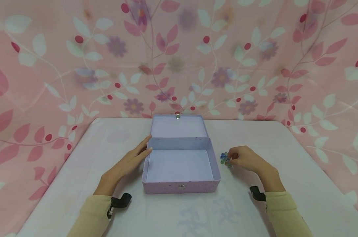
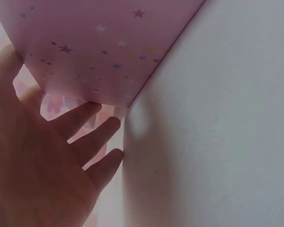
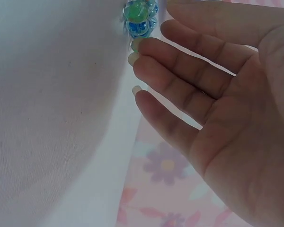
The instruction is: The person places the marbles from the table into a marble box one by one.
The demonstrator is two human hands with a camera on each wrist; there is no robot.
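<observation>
A lilac tin box (image 1: 181,187) stands on the table with its hinged lid (image 1: 179,126) tipped back; small stars dot its outer wall (image 2: 104,52). My left hand (image 1: 128,163) rests at the box's left side, thumb at the rim and fingers spread along the wall. In the left wrist view that hand (image 2: 42,142) has its fingertips at the lower side of the box. Right of the box lies a cluster of blue and green glass marbles (image 1: 224,159). My right hand (image 1: 248,159) reaches down over them. Its fingers (image 3: 180,71) are loosely bent, thumb and forefinger beside the marbles (image 3: 137,13).
A white cloth covers the table (image 1: 114,219), with faint marks near the front. A pink floral curtain (image 1: 179,56) hangs right behind the table's back edge. Black wrist mounts (image 1: 122,200) stick out from both sleeves, low over the table.
</observation>
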